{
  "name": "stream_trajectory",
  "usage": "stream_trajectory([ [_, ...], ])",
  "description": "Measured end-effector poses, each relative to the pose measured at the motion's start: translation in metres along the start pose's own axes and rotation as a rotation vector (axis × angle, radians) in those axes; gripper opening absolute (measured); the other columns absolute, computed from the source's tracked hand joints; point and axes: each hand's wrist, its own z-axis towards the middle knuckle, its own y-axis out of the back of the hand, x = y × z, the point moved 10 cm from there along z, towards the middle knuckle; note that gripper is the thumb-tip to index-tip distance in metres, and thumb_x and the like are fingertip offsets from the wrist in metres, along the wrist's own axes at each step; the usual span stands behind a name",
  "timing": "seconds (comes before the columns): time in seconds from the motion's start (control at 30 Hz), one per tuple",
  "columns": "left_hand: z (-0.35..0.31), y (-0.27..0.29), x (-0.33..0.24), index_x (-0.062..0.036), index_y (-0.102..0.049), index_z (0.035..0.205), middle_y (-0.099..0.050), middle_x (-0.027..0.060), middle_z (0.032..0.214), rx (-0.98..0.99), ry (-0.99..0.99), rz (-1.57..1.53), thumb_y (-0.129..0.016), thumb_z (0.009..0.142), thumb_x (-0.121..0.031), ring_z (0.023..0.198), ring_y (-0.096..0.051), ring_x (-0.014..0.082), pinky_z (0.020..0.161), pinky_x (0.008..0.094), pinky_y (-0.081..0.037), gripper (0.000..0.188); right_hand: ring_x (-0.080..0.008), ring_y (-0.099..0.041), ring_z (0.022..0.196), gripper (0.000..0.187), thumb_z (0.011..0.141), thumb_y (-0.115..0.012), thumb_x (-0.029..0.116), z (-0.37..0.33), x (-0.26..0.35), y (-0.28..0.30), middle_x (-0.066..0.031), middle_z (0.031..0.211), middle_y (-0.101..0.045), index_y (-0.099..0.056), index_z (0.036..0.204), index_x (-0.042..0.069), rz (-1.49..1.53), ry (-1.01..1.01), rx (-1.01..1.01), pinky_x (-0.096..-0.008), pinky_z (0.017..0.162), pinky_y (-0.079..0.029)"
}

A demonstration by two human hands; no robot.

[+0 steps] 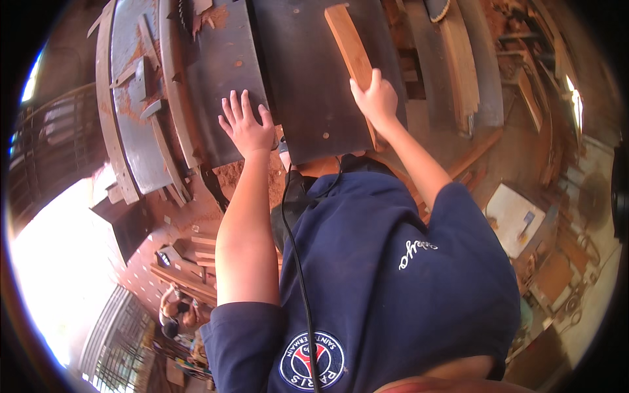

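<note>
My right hand [375, 101] is closed around the near end of a reddish-brown wooden strip [348, 40]. The strip points away from me over a dark metal machine table [308, 85], tilted a little to the left. My left hand [247, 124] lies palm down with fingers spread on the neighbouring dark metal plate [223, 72], close to the step between the two surfaces. Nothing is held in it. A black cable [295, 245] runs down over the front of my dark blue shirt.
A hammer [157, 114] lies on the sawdust-strewn grey surface [134, 157] at left. Part of a toothed saw blade [438, 9] shows at top right, beside a long board [460, 65]. Wood pieces [190, 262] are stacked lower left, near another person [175, 311]. A white panel [513, 219] stands at right.
</note>
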Motion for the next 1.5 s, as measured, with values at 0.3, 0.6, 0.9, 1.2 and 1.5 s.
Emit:
stream_trajectory([
  [0.3,-0.004,0.005,0.000,-0.0161,-0.056,0.142,-0.046,0.0084,0.157,-0.031,0.006,-0.011,-0.058,0.094,-0.031,0.151,-0.033,0.0307,0.123,0.0550,-0.020,0.050,-0.0417,-0.071,0.069,0.049,0.086,-0.071,0.044,0.052,0.006,-0.015,-0.0224,0.072,-0.068,-0.056,0.095,-0.001,-0.034,0.148,0.066,-0.0513,0.061,-0.058],
  [0.6,-0.002,0.002,0.000,-0.0199,-0.056,0.143,-0.047,0.0052,0.156,-0.062,0.000,0.007,-0.058,0.095,-0.031,0.150,-0.034,0.0274,0.123,0.0539,-0.022,0.050,-0.0426,-0.072,0.083,0.058,0.086,-0.068,0.051,0.105,0.013,-0.030,-0.0242,0.085,-0.071,-0.054,0.107,-0.001,-0.025,0.177,0.150,-0.0528,0.072,-0.057],
  [0.9,-0.005,0.006,0.004,-0.0225,-0.059,0.141,-0.050,0.0025,0.154,-0.112,0.026,-0.002,-0.058,0.095,-0.031,0.149,-0.038,0.0247,0.123,0.0510,-0.023,0.047,-0.0421,-0.070,0.077,0.052,0.086,-0.075,0.042,-0.007,-0.019,-0.014,-0.0240,0.081,-0.069,-0.055,0.108,-0.001,-0.039,0.303,0.351,-0.0496,0.067,-0.057],
  [1.2,0.000,0.006,0.003,-0.0222,-0.057,0.143,-0.049,0.0027,0.155,-0.110,0.002,0.010,-0.057,0.095,-0.032,0.149,-0.038,0.0253,0.123,0.0517,-0.023,0.049,-0.0415,-0.072,0.087,0.059,0.088,-0.067,0.054,0.123,0.042,-0.047,-0.0239,0.089,-0.073,-0.056,0.105,-0.001,-0.109,0.296,0.256,-0.0498,0.075,-0.058],
  [1.5,-0.006,0.004,0.007,-0.0218,-0.059,0.141,-0.051,0.0035,0.154,-0.119,0.001,-0.010,-0.058,0.094,-0.031,0.148,-0.039,0.0265,0.121,0.0529,-0.025,0.049,-0.0409,-0.071,0.076,0.062,0.085,-0.074,0.045,0.032,0.041,-0.040,-0.0247,0.079,-0.069,-0.055,0.115,-0.007,-0.087,0.452,0.324,-0.0491,0.066,-0.058],
])
